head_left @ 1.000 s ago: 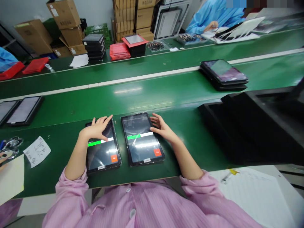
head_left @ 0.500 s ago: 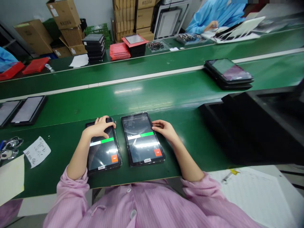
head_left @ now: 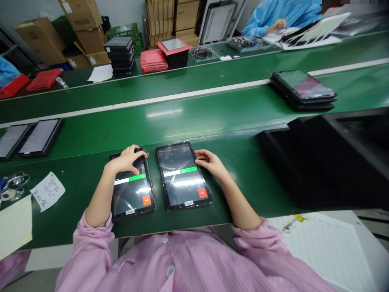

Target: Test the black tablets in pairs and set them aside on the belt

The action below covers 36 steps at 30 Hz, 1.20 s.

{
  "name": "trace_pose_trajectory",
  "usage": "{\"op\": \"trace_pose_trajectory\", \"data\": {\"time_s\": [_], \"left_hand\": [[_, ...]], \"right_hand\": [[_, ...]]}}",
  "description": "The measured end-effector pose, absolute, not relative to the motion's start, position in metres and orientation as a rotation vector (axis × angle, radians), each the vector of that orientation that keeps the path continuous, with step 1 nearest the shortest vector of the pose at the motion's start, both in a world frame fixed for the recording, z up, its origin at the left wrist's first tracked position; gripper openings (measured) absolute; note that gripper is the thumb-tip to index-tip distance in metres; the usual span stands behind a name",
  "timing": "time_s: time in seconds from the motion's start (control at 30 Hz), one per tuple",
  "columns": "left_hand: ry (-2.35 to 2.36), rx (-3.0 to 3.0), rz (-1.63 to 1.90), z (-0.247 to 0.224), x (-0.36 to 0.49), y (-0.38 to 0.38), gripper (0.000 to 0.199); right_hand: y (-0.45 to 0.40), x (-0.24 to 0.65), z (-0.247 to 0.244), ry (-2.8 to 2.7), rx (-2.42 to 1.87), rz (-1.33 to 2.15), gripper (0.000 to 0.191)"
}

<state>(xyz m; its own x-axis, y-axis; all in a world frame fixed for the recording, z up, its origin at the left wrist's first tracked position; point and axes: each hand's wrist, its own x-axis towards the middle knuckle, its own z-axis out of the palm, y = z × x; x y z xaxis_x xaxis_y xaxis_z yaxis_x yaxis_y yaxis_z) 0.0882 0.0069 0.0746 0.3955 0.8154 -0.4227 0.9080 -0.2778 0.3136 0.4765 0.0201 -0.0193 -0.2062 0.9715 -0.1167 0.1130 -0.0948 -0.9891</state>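
Two black tablets lie side by side on the green bench, each screen showing a white and green bar and a red or orange square. My left hand (head_left: pixel 128 160) rests over the upper part of the left tablet (head_left: pixel 130 196), fingers curled over its top and right edges, thumb above the green bar. Beside the upper right edge of the right tablet (head_left: pixel 179 186) is my right hand (head_left: pixel 209 162), its fingertips touching that edge and the thumb just below them. The undersides of my right fingers are partly hidden.
Stacked tablets (head_left: pixel 304 87) and black trays (head_left: pixel 322 162) stand on the right. Two more tablets (head_left: pixel 41 138) lie at the left, near a handwritten note (head_left: pixel 48 191) and a yellowish sheet (head_left: pixel 15 227). Across the bench, a person in blue (head_left: pixel 282 18) works beside red packs (head_left: pixel 153 61).
The view has shifted slightly. A grey vertical strip now shows on the left tablet's screen beside my left thumb. Both hands keep nearly the same places at the tablets.
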Motion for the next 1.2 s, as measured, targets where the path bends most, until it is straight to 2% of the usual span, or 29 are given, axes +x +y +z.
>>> {"op": "trace_pose_trajectory", "data": {"time_s": [1.2], "left_hand": [[1.483, 2.198, -0.292, 0.079, 0.098, 0.003, 0.073]], "right_hand": [[0.023, 0.475, -0.021, -1.527, -1.251, 1.322, 0.045]]}}
